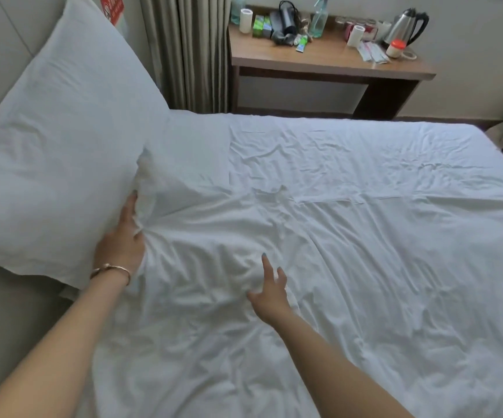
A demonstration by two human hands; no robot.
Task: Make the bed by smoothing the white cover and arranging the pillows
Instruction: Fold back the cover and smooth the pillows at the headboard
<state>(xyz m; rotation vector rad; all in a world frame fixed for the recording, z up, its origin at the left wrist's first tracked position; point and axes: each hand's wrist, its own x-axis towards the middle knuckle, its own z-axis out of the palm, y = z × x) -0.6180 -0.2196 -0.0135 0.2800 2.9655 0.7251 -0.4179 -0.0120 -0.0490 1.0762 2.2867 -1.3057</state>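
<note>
The pillow (57,140) leans against the headboard, long axis running away from her, right beside the left hand (123,233), which bunches the white cover (334,236) at its edge. The right hand (269,289) hovers open over the creased cover, farther from the pillow.

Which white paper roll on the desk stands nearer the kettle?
The right-hand roll, beside the kettle; the other roll stands at the desk's left end.

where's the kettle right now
In the head view, the kettle stands top right, at the right end of the wooden desk beyond the bed, beside a red-capped jar.
</note>
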